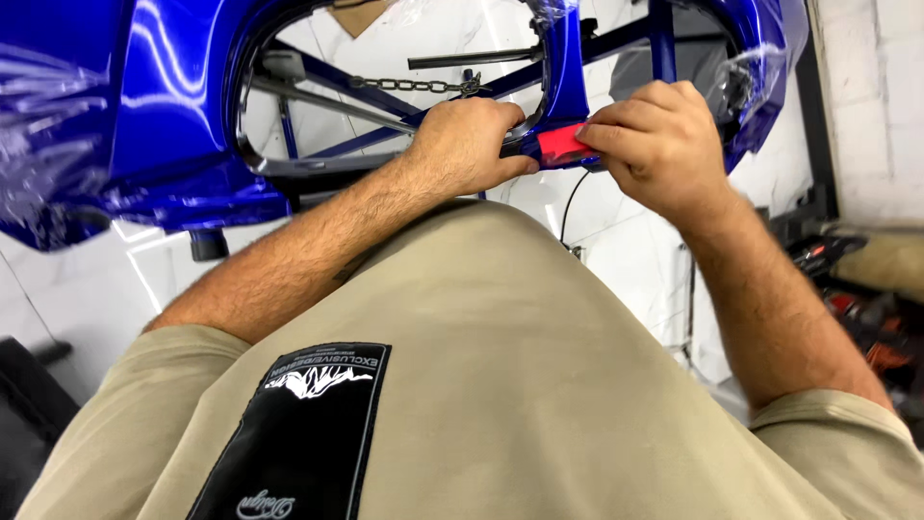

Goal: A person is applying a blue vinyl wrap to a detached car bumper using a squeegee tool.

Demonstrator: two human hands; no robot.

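- While the glossy blue car panel point(144, 116) fills the far left on its stand, clear film sits crinkled on its surface
- left hand point(467, 144) is curled shut over the panel's lower edge, knuckles up, pinning it just beside the red bit
- red squeegee point(561, 144) lies flat between both hands, long side running left-right along that edge
- right hand point(654, 144) pinches the squeegee with closed fingertips, so it's the nearer one, touching it directly
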